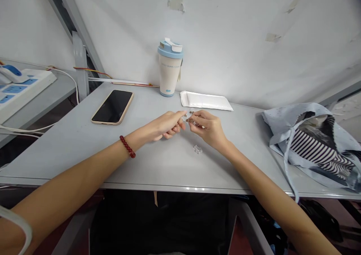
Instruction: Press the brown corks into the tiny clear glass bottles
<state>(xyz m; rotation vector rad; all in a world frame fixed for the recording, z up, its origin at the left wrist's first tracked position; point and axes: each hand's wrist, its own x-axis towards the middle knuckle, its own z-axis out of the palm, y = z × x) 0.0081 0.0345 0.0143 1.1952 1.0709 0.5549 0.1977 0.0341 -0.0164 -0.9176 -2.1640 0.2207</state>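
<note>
Forearms (pixel 70 176) over gray table (pixel 64 155), left hand (pixel 166 125) curled, hold unclear, right hand (pixel 207 129) pinching clear plastic piece (pixel 193 122), second piece (pixel 197 149) nearby

white packet (pixel 205 100) ahead, phone (pixel 112 107) left, bag (pixel 310 146) right

The grey metal desk (pixel 158 172) bears a phone in a tan case (pixel 112 107), a blue-lidded shaker bottle (pixel 170 69), a white padded pouch (pixel 205 101), a small clear plastic piece (pixel 197 149) and a crumpled pale-blue printed bag (pixel 313 146).

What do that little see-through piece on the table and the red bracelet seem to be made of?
The little piece looks like clear plastic, possibly glass: it's glossy and see-through, with bright glints on its edges. The bracelet beads look like polished wood or resin: deep red, round and smooth. I can't tell which.
</note>
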